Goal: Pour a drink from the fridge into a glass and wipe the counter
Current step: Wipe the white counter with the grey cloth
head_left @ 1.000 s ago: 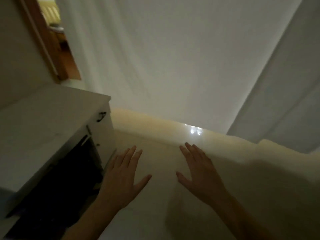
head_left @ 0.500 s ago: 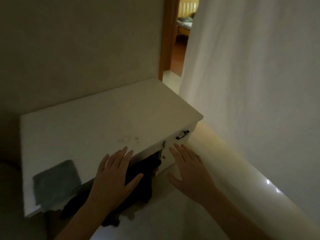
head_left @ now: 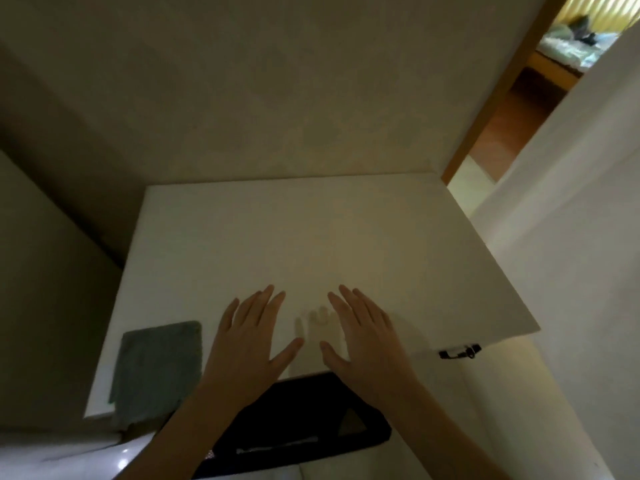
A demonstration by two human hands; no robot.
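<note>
The head view shows, nearest, a black object (head_left: 298, 427) below the worktop's front edge; what it is cannot be told. Above that edge, the left hand (head_left: 247, 344) and right hand (head_left: 367, 341) are held flat, fingers straight and slightly apart, nothing gripped. One grey-green cloth (head_left: 157, 370) is laid at the front left of the white worktop (head_left: 311, 237), overhanging the edge. Faint marks (head_left: 320, 320) are seen between the two hands. No fridge, drink or glass is shown; these should be found first, the cloth being left ready. Beyond, one doorway (head_left: 512, 109) is seen.
</note>
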